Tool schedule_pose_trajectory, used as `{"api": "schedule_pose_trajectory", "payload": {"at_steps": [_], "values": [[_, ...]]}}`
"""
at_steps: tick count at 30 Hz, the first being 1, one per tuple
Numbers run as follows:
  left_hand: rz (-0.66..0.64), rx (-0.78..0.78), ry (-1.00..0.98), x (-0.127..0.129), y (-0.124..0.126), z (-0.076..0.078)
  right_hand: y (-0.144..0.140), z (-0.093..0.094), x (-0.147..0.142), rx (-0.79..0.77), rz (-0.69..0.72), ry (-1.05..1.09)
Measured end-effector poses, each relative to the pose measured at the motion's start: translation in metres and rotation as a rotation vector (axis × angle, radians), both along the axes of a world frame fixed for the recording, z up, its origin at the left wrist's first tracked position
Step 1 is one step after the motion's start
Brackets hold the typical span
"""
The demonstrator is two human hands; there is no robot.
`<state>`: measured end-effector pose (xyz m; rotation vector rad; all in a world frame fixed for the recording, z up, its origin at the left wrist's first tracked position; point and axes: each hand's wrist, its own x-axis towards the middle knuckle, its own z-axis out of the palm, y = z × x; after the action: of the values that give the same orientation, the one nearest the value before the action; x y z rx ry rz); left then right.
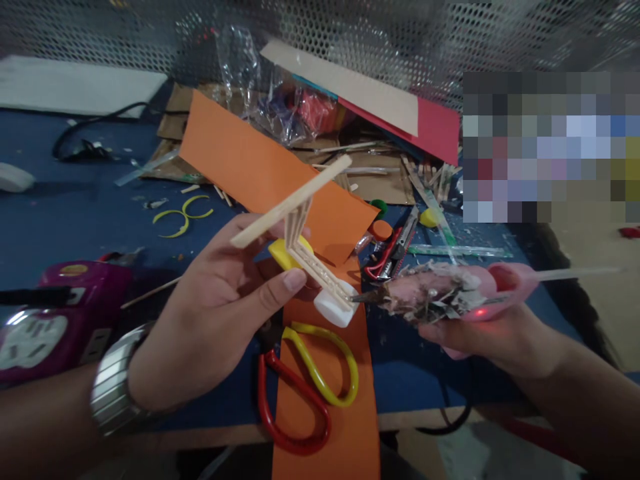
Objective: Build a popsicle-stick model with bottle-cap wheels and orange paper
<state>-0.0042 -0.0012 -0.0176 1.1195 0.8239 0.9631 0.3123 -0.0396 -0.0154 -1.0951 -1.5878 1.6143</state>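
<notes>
My left hand (235, 287) is closed on a small model of glued wooden sticks (320, 273), pinching it between thumb and fingers. A yellow cap (283, 257) and a white cap (333, 308) sit along the model, and a longer flat stick (295, 200) crosses its upper end. My right hand (495, 340) grips a pink hot glue gun (480, 290) with a lit red light and a clear glue stick out of its back. Its dark nozzle, crusted with debris behind the tip, meets the stick model by the white cap.
Scissors (300, 400) with red and yellow handles lie on orange card strips below my hands. A box cutter (400, 243) is beyond them. A purple power socket block (65, 313) stands left. Card sheets (350, 87), plastic wrap and loose sticks pile up at the back.
</notes>
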Motion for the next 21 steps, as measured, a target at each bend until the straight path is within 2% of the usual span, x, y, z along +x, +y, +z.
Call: {"api": "schedule_pose_trajectory", "payload": {"at_steps": [21], "values": [[-0.074,-0.028,0.011,-0.0022,-0.0013,-0.0035,0.0052,0.0037,-0.0061,0.015,0.035,0.0]]}}
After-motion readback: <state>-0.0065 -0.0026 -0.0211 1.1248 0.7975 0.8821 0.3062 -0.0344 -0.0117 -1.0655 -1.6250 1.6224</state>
